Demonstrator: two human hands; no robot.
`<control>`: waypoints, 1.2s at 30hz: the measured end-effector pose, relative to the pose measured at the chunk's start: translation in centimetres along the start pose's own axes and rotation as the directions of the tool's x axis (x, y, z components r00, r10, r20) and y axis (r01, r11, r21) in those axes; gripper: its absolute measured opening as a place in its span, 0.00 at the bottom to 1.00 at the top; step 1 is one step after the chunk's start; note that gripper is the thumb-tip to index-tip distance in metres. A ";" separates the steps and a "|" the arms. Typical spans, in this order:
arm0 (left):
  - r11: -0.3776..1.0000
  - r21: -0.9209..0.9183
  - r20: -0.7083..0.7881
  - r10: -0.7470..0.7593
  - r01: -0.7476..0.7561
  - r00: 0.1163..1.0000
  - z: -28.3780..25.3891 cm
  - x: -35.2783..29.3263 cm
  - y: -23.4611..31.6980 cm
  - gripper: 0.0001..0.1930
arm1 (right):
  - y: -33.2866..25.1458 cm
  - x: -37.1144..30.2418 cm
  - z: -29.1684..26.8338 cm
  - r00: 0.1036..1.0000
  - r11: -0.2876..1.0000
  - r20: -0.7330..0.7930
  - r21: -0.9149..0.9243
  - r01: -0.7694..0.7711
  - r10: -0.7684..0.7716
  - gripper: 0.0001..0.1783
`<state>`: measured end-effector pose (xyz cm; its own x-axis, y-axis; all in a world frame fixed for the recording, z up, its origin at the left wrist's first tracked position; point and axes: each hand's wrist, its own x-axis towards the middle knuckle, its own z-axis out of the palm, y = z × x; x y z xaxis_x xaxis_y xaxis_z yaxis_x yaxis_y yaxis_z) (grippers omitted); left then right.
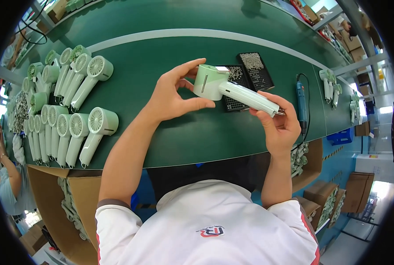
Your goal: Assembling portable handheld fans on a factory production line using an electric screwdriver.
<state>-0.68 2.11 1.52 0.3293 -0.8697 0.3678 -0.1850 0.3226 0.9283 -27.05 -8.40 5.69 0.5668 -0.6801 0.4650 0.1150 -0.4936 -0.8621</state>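
A pale green and white handheld fan (245,97) is held over the green workbench, its round head to the left and its handle slanting down to the right. My left hand (170,90) cups the head, with thumb and fingers on opposite sides of it and a gap at the palm. Around the handle's lower end, where a small metal loop sticks out, the fingers of my right hand (281,123) are closed. Behind the fan lie two black perforated trays of small screws, a nearer tray (235,72) and a farther tray (252,62); the fan partly covers the nearer one.
Similar fans (79,126) lie in rows at the left, with several more (329,84) at the far right. A blue electric screwdriver (301,101) with a black cord rests right of my right hand. Cardboard boxes (60,212) stand below the bench edge. Another person (11,185) is at far left.
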 end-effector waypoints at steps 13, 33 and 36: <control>0.991 0.081 0.054 0.103 -0.107 0.993 0.1 0.0 0.8 0.40 | -0.2 -0.1 -1.0 0.998 0.990 -0.010 0.133 -0.054 0.056 0.20; 0.994 -0.111 0.019 0.011 -0.009 1.000 0.9 -0.3 -0.1 0.41 | -0.1 0.3 -0.3 0.889 0.872 -0.160 0.333 -0.360 0.429 0.21; 0.994 -0.110 0.002 -0.017 0.017 1.000 1.0 -0.3 -0.1 0.39 | -0.2 0.2 0.0 0.889 0.875 -0.165 0.322 -0.361 0.427 0.21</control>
<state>-1.72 1.97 1.30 0.3305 -0.8759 0.3516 -0.0761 0.3466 0.9349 -26.96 -8.42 6.00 0.4183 -0.9049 0.0784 0.1585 -0.0122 -0.9873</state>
